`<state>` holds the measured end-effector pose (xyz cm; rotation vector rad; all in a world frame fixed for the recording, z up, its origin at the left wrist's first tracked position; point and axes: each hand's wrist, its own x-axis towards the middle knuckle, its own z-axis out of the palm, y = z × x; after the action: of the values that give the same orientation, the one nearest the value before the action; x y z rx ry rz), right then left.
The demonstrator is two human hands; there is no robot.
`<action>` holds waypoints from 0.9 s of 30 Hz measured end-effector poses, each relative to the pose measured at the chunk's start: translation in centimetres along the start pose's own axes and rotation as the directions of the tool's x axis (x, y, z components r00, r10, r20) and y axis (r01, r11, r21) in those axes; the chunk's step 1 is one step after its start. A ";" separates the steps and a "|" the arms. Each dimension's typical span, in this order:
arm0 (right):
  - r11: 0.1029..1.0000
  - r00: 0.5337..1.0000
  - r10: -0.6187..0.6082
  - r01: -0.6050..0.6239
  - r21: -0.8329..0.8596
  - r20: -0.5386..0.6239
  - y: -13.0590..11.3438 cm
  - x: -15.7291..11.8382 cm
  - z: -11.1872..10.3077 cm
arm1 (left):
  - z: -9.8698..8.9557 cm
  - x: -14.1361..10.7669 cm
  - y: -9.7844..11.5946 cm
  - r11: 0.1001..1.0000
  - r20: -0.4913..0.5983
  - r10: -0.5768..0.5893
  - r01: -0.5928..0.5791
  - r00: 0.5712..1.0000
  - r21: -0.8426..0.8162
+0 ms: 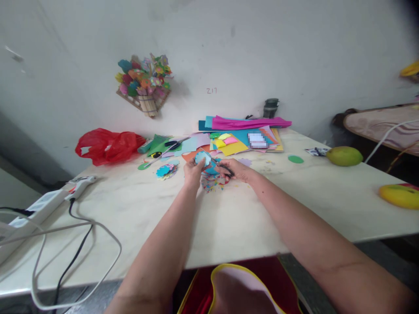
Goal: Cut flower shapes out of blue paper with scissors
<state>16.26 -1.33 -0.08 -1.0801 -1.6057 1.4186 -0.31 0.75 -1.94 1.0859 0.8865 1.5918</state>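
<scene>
My left hand [194, 171] pinches a light blue scalloped paper flower [203, 159] above the table. In my right hand [238, 169] is a pair of scissors with black handles [228, 170]; the blades reach toward the flower's right edge, and I cannot tell how far apart they are. Below my hands lies a heap of tiny coloured paper scraps [212, 186]. To the left sits a small stack of cut paper flowers [166, 171], a blue one on top. A green paper circle [296, 159] rests farther right.
Coloured paper sheets [235, 148] and a rolled magenta sheet [252, 123] lie along the wall. A red plastic bag [106, 146] is at the back left. Power strips [39, 209] and loose cables [119, 248] occupy the left. A mango [344, 156] sits at the right.
</scene>
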 end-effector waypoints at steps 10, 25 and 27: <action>0.999 1.000 0.015 -0.015 -0.031 0.008 -0.1 -0.2 -0.1 | -0.1 -0.1 0.2 0.997 0.047 -0.038 0.041 0.998 -0.064; 0.999 0.999 -0.033 0.032 0.030 0.005 0.3 0.2 -0.1 | 0.6 -0.6 -0.1 0.985 -0.007 -0.064 0.062 0.998 -0.158; 0.999 0.999 -0.043 0.043 0.032 0.006 0.5 0.3 -0.1 | 0.7 -0.7 0.1 0.982 -0.005 -0.079 0.077 0.997 -0.172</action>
<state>16.29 -1.05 -0.54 -1.0178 -1.5964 1.4167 0.41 0.04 -1.82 0.9105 0.7747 1.5797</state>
